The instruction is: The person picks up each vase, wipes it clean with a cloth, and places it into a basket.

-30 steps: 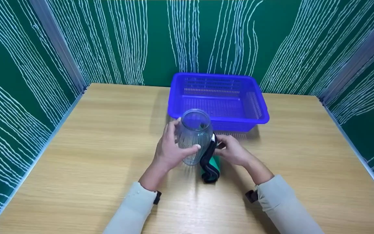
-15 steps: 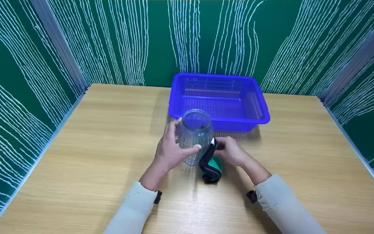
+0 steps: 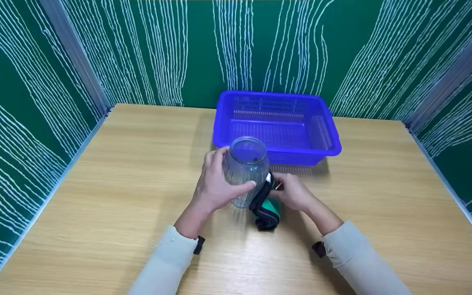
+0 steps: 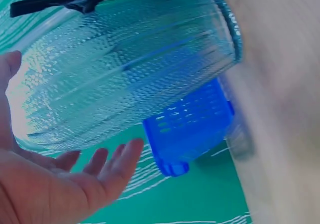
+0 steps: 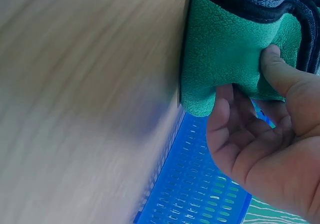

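You can read no text, brand or number in any of the three views; the small white patch [image 3: 268, 178] on the folded, fleecy green cloth with black edging [image 3: 272, 208] is too small for you to tell whether it bears print, and the wavy white lines [image 3: 302, 41] on the flat green wall panels [image 3: 199, 49] spell nothing you can read

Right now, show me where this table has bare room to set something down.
Bare table lies between the left wall and left grip, and between right grip and right wall. The middle is crowded: glass jar and green cloth between the grips, blue basket beyond. Its inside looks bare.
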Tool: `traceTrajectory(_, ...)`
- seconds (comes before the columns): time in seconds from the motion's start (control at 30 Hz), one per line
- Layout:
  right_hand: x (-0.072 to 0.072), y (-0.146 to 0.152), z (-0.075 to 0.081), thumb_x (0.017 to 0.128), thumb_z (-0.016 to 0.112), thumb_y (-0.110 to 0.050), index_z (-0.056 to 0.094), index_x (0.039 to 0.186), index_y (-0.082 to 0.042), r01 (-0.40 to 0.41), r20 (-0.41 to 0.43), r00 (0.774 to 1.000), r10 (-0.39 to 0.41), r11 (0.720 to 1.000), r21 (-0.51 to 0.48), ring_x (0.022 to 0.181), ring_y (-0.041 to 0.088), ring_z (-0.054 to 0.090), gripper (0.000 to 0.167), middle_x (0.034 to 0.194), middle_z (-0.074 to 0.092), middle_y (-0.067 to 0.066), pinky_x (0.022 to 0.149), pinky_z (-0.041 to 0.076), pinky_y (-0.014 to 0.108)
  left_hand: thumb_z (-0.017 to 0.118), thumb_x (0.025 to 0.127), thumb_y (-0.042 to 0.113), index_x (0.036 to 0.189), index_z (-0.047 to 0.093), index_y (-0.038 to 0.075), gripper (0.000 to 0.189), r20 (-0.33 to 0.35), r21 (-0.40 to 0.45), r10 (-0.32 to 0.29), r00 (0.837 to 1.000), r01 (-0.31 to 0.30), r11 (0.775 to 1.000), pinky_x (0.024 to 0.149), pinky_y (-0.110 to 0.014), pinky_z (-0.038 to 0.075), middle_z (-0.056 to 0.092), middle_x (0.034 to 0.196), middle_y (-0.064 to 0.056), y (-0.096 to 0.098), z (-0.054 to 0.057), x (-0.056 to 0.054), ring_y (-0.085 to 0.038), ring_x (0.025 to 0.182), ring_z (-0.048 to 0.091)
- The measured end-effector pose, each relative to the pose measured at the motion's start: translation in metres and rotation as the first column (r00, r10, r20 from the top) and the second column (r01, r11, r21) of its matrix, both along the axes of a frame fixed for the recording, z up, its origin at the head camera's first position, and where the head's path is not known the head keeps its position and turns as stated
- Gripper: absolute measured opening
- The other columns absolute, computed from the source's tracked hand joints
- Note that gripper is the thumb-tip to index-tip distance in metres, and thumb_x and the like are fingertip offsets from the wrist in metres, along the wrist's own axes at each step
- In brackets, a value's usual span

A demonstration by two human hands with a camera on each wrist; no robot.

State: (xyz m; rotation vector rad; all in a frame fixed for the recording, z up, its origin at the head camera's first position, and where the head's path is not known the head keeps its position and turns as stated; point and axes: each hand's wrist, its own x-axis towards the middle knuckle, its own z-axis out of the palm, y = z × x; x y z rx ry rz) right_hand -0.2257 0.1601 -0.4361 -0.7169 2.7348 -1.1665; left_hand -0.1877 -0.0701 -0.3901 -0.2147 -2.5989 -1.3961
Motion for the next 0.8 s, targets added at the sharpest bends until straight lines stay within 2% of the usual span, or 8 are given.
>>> traceTrajectory(0.17, -0.002, 0.001, -0.001, 0.082, 0.074, -0.011, 0.068, 0.1, -0.008, 0.009, 0.015, 1.0, -0.008, 0.999, -0.031, 0.084, 0.026, 0.066, 0.019, 0.095, 0.071, 0.007, 0.074, 0.056, 0.035, 0.081, 0.059, 0.063, 0.142, 0.035, 0.023, 0.103, -0.001, -0.033, 0.07, 0.998, -0.07, 0.997, 0.102, -0.045, 0.045, 0.038, 0.137, -0.003, 0.007, 0.005, 0.003, -0.02, 0.123, 0.045)
traceTrajectory(0.33, -0.002, 0.003, -0.002, 0.083, 0.074, -0.011, 0.067, 0.105, -0.007, 0.024, 0.065, 0.998, -0.018, 0.994, -0.104, 0.088, 0.024, 0.063, 0.024, 0.096, 0.07, 0.008, 0.078, 0.055, 0.036, 0.082, 0.059, 0.061, 0.138, 0.035, 0.021, 0.101, -0.038, -0.004, 0.083, 0.996, -0.083, 0.997, 0.099, -0.043, 0.047, 0.044, 0.132, -0.001, 0.007, 0.002, 0.003, -0.018, 0.121, 0.047)
traceTrajectory(0.53, 0.001, 0.004, 0.001, 0.085, 0.07, -0.01, 0.065, 0.113, -0.005, 0.026, 0.113, 0.994, -0.007, 0.985, -0.171, 0.09, 0.024, 0.061, 0.029, 0.1, 0.068, 0.013, 0.083, 0.053, 0.039, 0.083, 0.059, 0.06, 0.133, 0.035, 0.021, 0.097, -0.041, 0.029, 0.082, 0.996, -0.08, 0.996, 0.098, -0.042, 0.049, 0.048, 0.129, 0.002, 0.005, -0.001, 0.002, -0.018, 0.12, 0.05)
traceTrajectory(0.8, 0.004, 0.005, 0.014, 0.091, 0.061, -0.005, 0.061, 0.122, -0.007, 0.053, 0.165, 0.986, -0.024, 0.984, -0.172, 0.08, 0.018, 0.06, 0.031, 0.103, 0.065, 0.012, 0.068, 0.051, 0.027, 0.083, 0.061, 0.058, 0.131, 0.035, 0.023, 0.092, -0.01, 0.065, 0.049, 0.999, -0.048, 0.997, 0.102, -0.041, 0.047, 0.047, 0.13, 0.004, 0.0, -0.004, 0.001, -0.019, 0.123, 0.05)
